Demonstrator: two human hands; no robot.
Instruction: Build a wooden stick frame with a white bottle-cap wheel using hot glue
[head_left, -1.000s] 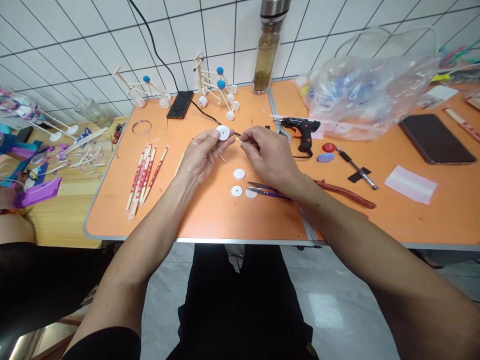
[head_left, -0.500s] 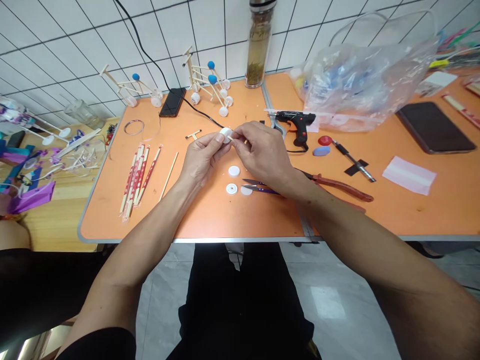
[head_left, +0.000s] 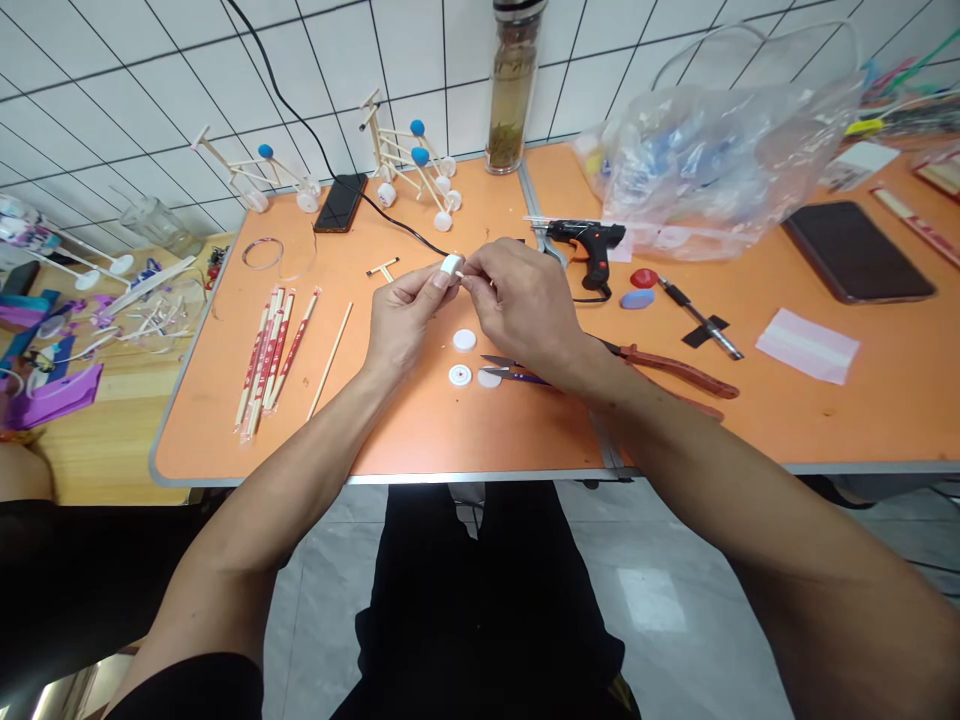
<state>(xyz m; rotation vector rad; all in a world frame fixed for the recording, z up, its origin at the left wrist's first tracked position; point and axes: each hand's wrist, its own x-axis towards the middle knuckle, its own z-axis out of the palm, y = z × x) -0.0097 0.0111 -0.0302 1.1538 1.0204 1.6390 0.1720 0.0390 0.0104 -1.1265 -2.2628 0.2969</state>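
Observation:
Between the thumb and fingers of my left hand [head_left: 405, 315] is a white bottle cap [head_left: 451, 266], tilted on edge. My right hand [head_left: 525, 305] pinches a short wooden stick [head_left: 462, 275] whose tip meets the cap; whether it goes through, I cannot tell. Below my hands lie a plain white cap [head_left: 464, 340] and a white cap with printed rings [head_left: 460, 375]. Scissors [head_left: 517, 373] with dark blades rest partly under my right hand, over another white disc [head_left: 489, 379]. Left of my left hand is a small T-shaped stick piece [head_left: 383, 269].
Wrapped chopsticks [head_left: 268, 360] and a bare stick [head_left: 330, 360] lie left. Stick models with wheels [head_left: 409, 155], a phone [head_left: 341, 203] and a tea bottle [head_left: 514, 95] stand behind. A glue gun [head_left: 589, 245], red-handled pliers [head_left: 679, 370], a pen [head_left: 701, 318] and a plastic bag [head_left: 720, 165] are right.
The cap in my left hand has turned more edge-on. Both hands stay together with the stick against it, and the whole view has shifted slightly.

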